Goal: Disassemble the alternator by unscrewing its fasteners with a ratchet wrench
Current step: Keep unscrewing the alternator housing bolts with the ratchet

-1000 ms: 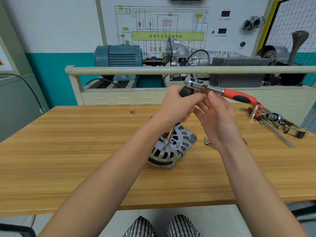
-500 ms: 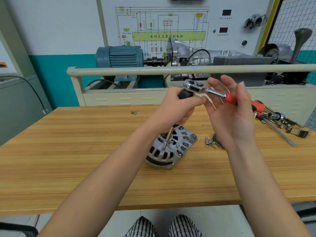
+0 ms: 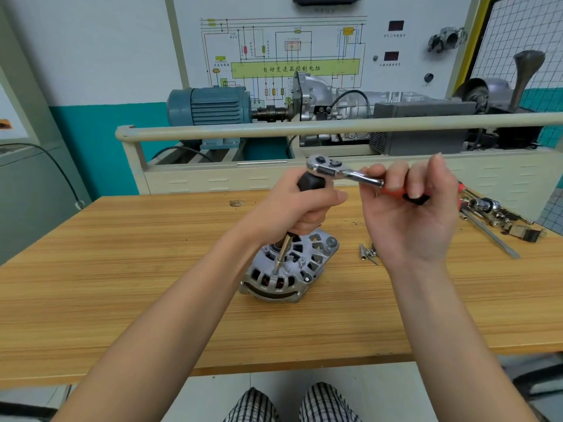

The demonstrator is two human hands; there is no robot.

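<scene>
A silver alternator (image 3: 289,269) lies on the wooden table (image 3: 122,269). My left hand (image 3: 300,208) grips the black handle of a driver whose steel shaft (image 3: 281,254) stands tilted on a fastener of the alternator. A ratchet wrench (image 3: 341,172) with a chrome head and red-black handle sits on top of the driver's handle. My right hand (image 3: 408,214) holds the wrench handle, fingers curled over it, palm turned toward me.
Several loose screws (image 3: 368,254) lie right of the alternator. More tools and sockets (image 3: 493,214) are scattered at the table's right edge. Behind the table runs a beige rail (image 3: 304,129) with a blue motor (image 3: 210,108) and gearbox on a training stand.
My right hand has slid out along the wrench handle and its fingers have curled over it. The wrench handle has swung slightly. My left hand stays on the driver.
</scene>
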